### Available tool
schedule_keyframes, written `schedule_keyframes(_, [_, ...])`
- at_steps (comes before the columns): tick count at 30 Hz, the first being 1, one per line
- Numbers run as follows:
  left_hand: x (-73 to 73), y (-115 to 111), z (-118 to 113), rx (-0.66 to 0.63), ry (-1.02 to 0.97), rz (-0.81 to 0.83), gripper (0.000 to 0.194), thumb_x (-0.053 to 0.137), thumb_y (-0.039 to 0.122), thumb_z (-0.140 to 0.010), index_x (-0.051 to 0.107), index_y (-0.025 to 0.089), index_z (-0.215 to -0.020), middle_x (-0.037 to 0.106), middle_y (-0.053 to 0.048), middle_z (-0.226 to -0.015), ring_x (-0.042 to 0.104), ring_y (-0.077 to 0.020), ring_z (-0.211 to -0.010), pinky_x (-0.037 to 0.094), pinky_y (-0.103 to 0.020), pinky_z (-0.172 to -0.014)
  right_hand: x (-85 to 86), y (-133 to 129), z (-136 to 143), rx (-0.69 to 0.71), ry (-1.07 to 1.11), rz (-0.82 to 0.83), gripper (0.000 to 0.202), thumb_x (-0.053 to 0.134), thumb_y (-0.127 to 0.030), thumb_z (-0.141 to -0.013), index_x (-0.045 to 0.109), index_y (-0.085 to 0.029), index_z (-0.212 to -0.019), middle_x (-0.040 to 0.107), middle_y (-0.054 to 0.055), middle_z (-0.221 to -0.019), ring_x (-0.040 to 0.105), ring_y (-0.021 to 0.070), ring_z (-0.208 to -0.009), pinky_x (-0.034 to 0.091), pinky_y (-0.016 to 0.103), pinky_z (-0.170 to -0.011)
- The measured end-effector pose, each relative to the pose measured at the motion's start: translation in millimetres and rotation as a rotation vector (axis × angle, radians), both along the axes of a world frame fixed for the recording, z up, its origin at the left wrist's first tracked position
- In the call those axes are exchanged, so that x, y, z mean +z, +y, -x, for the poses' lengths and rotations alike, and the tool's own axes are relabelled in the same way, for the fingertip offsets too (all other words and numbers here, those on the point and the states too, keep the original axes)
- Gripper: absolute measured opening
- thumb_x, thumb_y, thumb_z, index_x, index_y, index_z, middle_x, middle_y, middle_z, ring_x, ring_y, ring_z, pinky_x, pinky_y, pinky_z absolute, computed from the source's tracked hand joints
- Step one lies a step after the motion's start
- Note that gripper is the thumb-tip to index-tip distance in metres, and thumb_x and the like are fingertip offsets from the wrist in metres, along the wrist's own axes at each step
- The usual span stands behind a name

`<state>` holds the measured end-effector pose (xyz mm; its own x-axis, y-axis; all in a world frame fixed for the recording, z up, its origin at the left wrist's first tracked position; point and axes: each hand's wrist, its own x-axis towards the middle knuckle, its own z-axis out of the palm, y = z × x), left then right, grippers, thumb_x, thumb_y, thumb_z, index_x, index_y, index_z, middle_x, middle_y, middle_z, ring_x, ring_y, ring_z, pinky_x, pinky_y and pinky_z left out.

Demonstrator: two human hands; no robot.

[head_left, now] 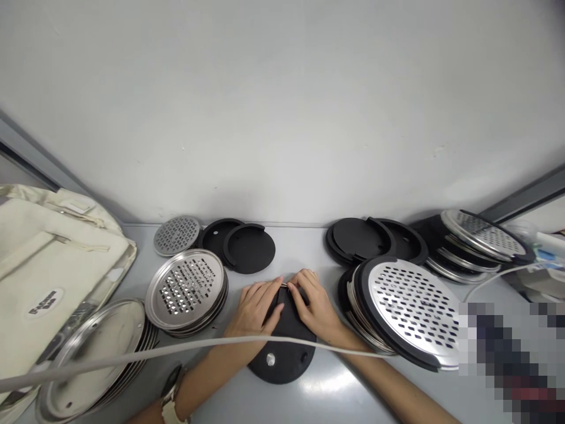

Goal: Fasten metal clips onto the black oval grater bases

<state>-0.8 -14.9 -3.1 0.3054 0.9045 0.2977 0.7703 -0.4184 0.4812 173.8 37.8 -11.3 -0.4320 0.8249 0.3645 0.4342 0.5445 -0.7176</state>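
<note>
A black round plate (286, 359) with a silvery round spot and a small dark knob lies in front of me on the table. My left hand (257, 309) grips its left side, thumb on the surface and fingers toward the far edge. My right hand (312, 303) holds the far right side with bent fingers. Between the fingertips of both hands a thin shiny metal edge (283, 285) shows; most of it is hidden. Stacked round metal grater plates (188, 285) are left of my left hand. Nearest my right forearm leans another grater plate (412, 306) in a black rim, atop a stack.
Black round holders stand at the wall, left (250, 248) and right (359, 238). Plain metal discs (95, 353) are stacked front left, beside a cream bag (53, 253). More grater plates (483, 235) pile up far right. A white cable (198, 343) crosses over my forearms.
</note>
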Motion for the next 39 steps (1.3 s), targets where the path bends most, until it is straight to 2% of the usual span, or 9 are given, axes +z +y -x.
schedule_keyframes(4, [-0.8,-1.3,-0.8,0.021,-0.016,0.028,0.057,0.056,0.036,-0.088,0.033,0.021,-0.138,0.054,-0.012,-0.128,0.051,-0.0264,-0.117,0.039,-0.045,-0.099,0.5,-0.3,0.1,-0.001,-0.007,-0.006,0.016,0.042,-0.016,-0.093,0.045,-0.022,-0.078,0.049,0.003,-0.079,0.047,0.0192,-0.079,0.040,0.037,-0.075])
schedule_keyframes(13, [-2.5,-0.9,-1.1,0.026,-0.044,0.065,0.054,0.055,0.034,-0.089,0.033,0.022,-0.136,0.053,-0.010,-0.131,0.049,-0.0253,-0.119,0.039,-0.044,-0.100,0.0,0.2,0.8,-0.011,0.027,-0.005,0.014,0.043,-0.018,-0.093,0.047,-0.022,-0.080,0.050,0.003,-0.079,0.048,0.0195,-0.078,0.040,0.036,-0.074])
schedule_keyframes(21, [-1.9,-0.8,-2.2,0.055,-0.056,0.083,0.048,0.051,0.024,-0.089,0.036,0.023,-0.135,0.053,-0.008,-0.130,0.049,-0.0240,-0.119,0.039,-0.043,-0.101,0.7,-0.4,-0.1,0.010,0.036,0.019,0.014,0.042,-0.020,-0.094,0.048,-0.022,-0.082,0.050,0.003,-0.081,0.049,0.0199,-0.081,0.040,0.036,-0.077])
schedule_keyframes(27, [-2.4,-0.3,-1.2,0.040,-0.059,0.070,0.049,0.054,0.026,-0.089,0.036,0.023,-0.134,0.054,-0.009,-0.128,0.050,-0.0246,-0.118,0.039,-0.044,-0.100,-0.1,-1.3,-1.5,0.025,0.025,0.039,0.014,0.041,-0.018,-0.095,0.047,-0.022,-0.083,0.049,0.003,-0.083,0.048,0.0198,-0.082,0.039,0.037,-0.078])
schedule_keyframes(32, [-0.4,-1.1,-1.3,0.018,-0.060,0.065,0.059,0.062,0.033,-0.084,0.034,0.023,-0.135,0.054,-0.008,-0.127,0.050,-0.0249,-0.117,0.039,-0.043,-0.100,-0.9,-1.4,-1.7,0.042,0.013,0.055,0.015,0.038,-0.017,-0.096,0.046,-0.022,-0.083,0.048,0.003,-0.084,0.046,0.0198,-0.084,0.039,0.037,-0.078])
schedule_keyframes(39, [-1.6,-1.2,-2.9,0.038,-0.055,0.070,0.052,0.054,0.026,-0.088,0.034,0.023,-0.136,0.053,-0.008,-0.129,0.048,-0.0246,-0.118,0.039,-0.043,-0.101,1.0,-0.2,-1.1,0.055,0.017,0.074,0.016,0.037,-0.017,-0.096,0.044,-0.022,-0.083,0.048,0.003,-0.085,0.045,0.0197,-0.084,0.040,0.036,-0.078])
